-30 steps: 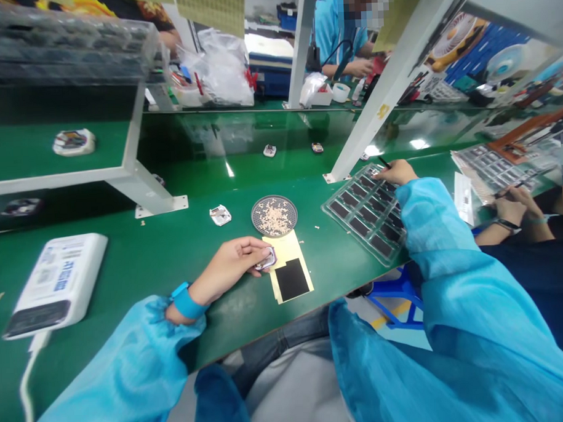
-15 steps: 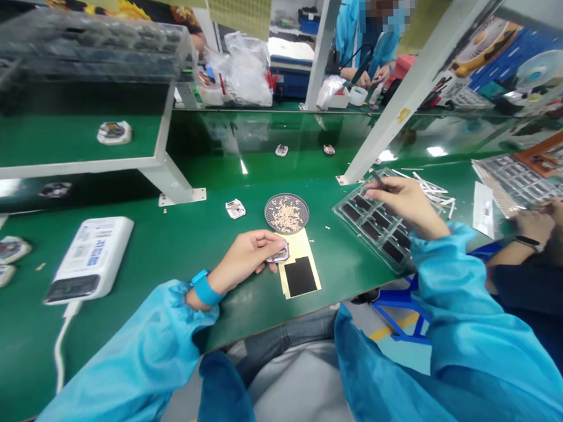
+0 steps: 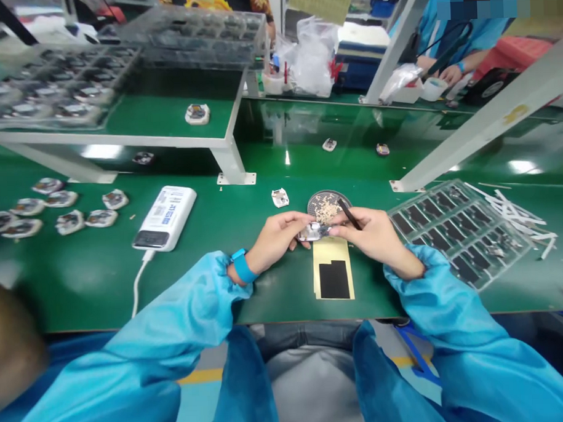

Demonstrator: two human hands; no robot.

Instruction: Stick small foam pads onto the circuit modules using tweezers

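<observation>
- Head view: both hands low over the near edge of a green-topped workbench, close together at centre.
- Left hand: fingers curled and closed; thumb and forefinger pinch the left end of a small flat silver electronic part.
- Right hand: fingers closed around a slim black tool, its tip angled away and up; thumb reaches left, touching the silver part's right end.
- Silver part: between the hands, above the far end of a pale yellow backing sheet. The sheet lies flat and carries a black rectangular pad.
- Far of the hands: round mesh tray holding beige bits; a small silver-white part lies to its left.
- Right: clear plastic tray with black rectangular pieces; white paper strips touch its right side.
- Left: white power bank with white cable; beyond it, a cluster of round multicoloured parts.
- Left wrist: blue wrist strap.
</observation>
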